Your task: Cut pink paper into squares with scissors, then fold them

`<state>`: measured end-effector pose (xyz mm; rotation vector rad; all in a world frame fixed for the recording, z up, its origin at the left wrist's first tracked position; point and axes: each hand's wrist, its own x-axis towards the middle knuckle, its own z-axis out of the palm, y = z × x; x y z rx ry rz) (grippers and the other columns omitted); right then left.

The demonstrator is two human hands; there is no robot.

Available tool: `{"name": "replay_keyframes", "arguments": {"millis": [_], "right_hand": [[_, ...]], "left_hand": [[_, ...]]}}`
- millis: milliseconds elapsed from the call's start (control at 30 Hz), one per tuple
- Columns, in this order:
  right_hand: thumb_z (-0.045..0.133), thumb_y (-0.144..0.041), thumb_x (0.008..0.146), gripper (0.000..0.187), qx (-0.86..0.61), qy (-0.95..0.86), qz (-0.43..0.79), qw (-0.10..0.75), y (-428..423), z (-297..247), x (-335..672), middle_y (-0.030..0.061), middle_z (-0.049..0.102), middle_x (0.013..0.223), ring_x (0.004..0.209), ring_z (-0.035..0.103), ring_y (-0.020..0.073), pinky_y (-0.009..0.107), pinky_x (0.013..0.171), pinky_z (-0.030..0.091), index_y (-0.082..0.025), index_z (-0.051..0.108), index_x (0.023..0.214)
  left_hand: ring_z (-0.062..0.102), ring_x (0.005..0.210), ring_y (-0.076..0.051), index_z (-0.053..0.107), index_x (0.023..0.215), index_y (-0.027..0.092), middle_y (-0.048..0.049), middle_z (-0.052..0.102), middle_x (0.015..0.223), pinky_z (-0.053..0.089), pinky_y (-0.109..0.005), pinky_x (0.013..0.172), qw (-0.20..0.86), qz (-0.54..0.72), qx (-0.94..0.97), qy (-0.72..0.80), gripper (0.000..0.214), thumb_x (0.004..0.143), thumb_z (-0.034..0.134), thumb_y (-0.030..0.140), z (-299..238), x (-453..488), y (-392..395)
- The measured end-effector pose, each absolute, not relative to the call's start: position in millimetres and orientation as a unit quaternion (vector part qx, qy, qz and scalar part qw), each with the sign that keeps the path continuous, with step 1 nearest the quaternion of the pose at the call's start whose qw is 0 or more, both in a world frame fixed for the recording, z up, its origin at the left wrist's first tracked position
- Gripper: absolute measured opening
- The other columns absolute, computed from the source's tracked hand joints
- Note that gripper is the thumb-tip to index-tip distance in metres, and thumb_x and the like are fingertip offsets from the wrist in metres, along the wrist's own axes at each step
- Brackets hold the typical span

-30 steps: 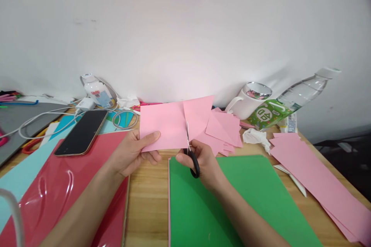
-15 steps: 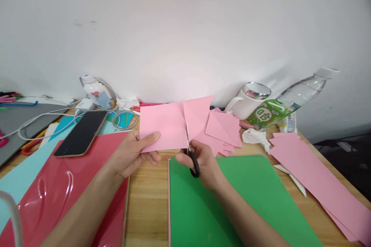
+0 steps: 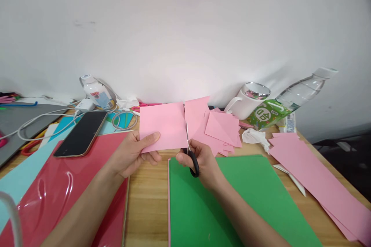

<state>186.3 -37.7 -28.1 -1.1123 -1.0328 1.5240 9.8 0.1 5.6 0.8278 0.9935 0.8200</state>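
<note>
My left hand (image 3: pixel 139 154) pinches the lower left of a pink sheet of paper (image 3: pixel 162 123), thumb on top and fingers beneath. My right hand (image 3: pixel 203 162) is closed around the black handles of a pair of scissors (image 3: pixel 194 164). Their blades point away from me and look nearly shut at the sheet's right edge. Just right of the cut edge is a pink cut-off piece (image 3: pixel 197 112), apart from the sheet along a thin gap at the top. Behind the right hand lies a loose pile of pink paper squares (image 3: pixel 223 127).
Under my right arm lies a green paper stack (image 3: pixel 243 200). A red plastic-covered pack (image 3: pixel 72 185) and a phone (image 3: pixel 82 133) lie left. At the back stand a white mug (image 3: pixel 246 100), a water bottle (image 3: pixel 304 90) and a white bottle (image 3: pixel 98 92). Pink strips (image 3: pixel 319 185) lie right.
The right-hand piece has separated from the sheet at the top and dropped slightly, leaving a gap between them. Both hands have stayed almost in place.
</note>
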Motion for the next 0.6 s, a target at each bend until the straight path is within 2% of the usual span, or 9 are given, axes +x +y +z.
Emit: {"name": "replay_keyframes", "arguments": {"millis": [267,433,600], "right_hand": [[0.081,-0.042,0.048,0.046,-0.448,-0.423,0.626,0.478,-37.6,-31.2,186.2,-0.0056,0.046,0.051,0.049,0.035,0.0066,0.021,0.047,0.024,-0.016,0.048,0.068],[0.081,-0.039,0.049,0.044,-0.444,-0.416,0.63,0.482,-37.2,-31.4,186.5,-0.0046,0.049,0.052,0.049,0.038,0.0067,0.02,0.047,0.026,-0.015,0.05,0.068],[0.082,-0.037,0.047,0.043,-0.45,-0.407,0.631,0.484,-37.9,-31.4,186.8,-0.0053,0.05,0.05,0.048,0.04,0.007,0.02,0.046,0.03,-0.016,0.051,0.067]], "left_hand": [[0.06,0.035,-0.013,0.066,0.078,0.009,-0.0056,0.069,0.054,0.049,-0.017,0.032,0.72,0.379,0.379,0.44,0.029,0.06,0.079,0.028,4.9,9.8,-1.2],[0.059,0.035,-0.013,0.066,0.077,0.009,-0.0048,0.066,0.048,0.049,-0.016,0.032,0.723,0.373,0.382,0.439,0.027,0.062,0.077,0.029,5.1,9.3,-0.8],[0.06,0.035,-0.013,0.065,0.081,0.009,-0.0054,0.068,0.053,0.049,-0.016,0.032,0.72,0.374,0.38,0.445,0.027,0.064,0.076,0.027,5.6,9.7,-0.4]]}}
